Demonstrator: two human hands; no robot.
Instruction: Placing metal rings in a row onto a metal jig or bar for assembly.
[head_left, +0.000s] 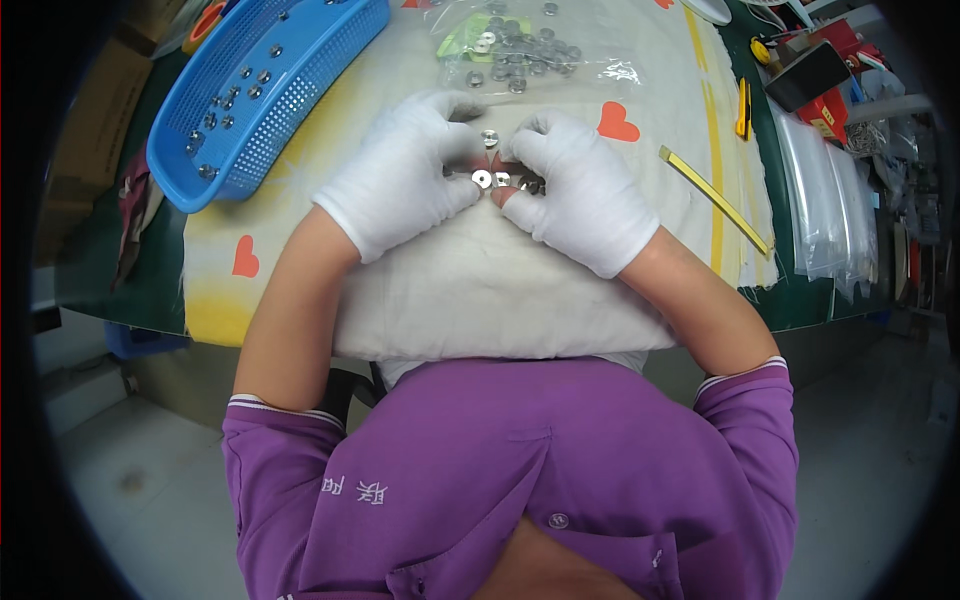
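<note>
White gloves cover both my hands, and some fingertips are bare. My left hand (408, 170) pinches a small round silver metal piece (482, 179) with a dark centre hole. Close beside it, my right hand (588, 190) has its thumb and fingers closed on another small silver metal piece (502, 180). More shiny metal shows under the right fingers, partly hidden. A loose round metal piece (489, 138) lies on the cloth between the hands, just beyond the fingertips.
A pale cloth (460, 310) with red hearts covers the table. At left stands a blue basket (262, 140) holding several metal pieces. Beyond my hands lies a clear bag (600, 72) of similar pieces. Yellow tweezers (715, 198), a yellow cutter (743, 108) and plastic bags (825, 190) lie right.
</note>
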